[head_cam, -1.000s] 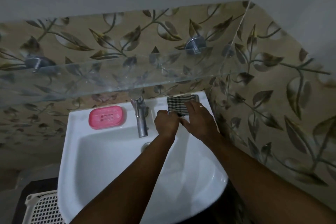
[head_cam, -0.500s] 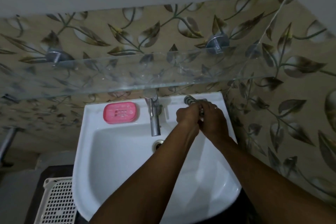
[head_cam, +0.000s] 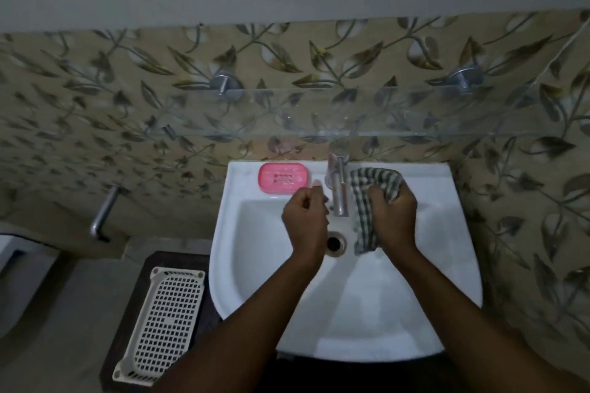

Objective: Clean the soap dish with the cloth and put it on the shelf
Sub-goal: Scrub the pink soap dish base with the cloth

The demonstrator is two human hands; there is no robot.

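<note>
Fingers (head_cam: 395, 195) of right hand (head_cam: 394, 220) clutch cloth (head_cam: 365, 188), soap dish (head_cam: 284, 177) near left hand (head_cam: 305, 218)

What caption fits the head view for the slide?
Right hand grips checked cloth beside tap; left hand hovers by pink soap dish on sink rim.

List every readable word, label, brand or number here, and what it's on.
None readable.
The pink soap dish has dark marks at its centre, too blurred to tell holes from lettering.
The faucet, sink, checked cloth and white basket show no text.
</note>
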